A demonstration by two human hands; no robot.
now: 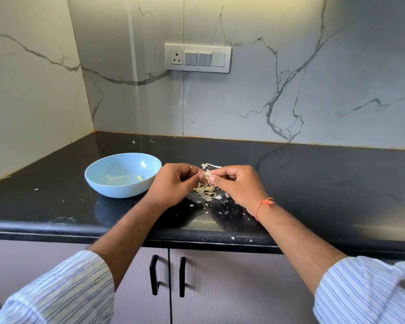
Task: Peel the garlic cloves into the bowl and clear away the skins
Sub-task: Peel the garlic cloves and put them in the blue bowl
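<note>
Garlic clove [207,176] held just above the counter, pinched between both hands: left hand [173,183] fingertips on its left side, right hand [235,183] thumb and forefinger on its right. Judged light, firm, small; skin papery and brittle, likely to tear in flakes, so grip at the ends and lift the skin at the tip. Skins [205,191] heaped directly below. Blue bowl [98,181] just left, contents unclear. Black countertop [313,183] carries scattered flakes.
</note>
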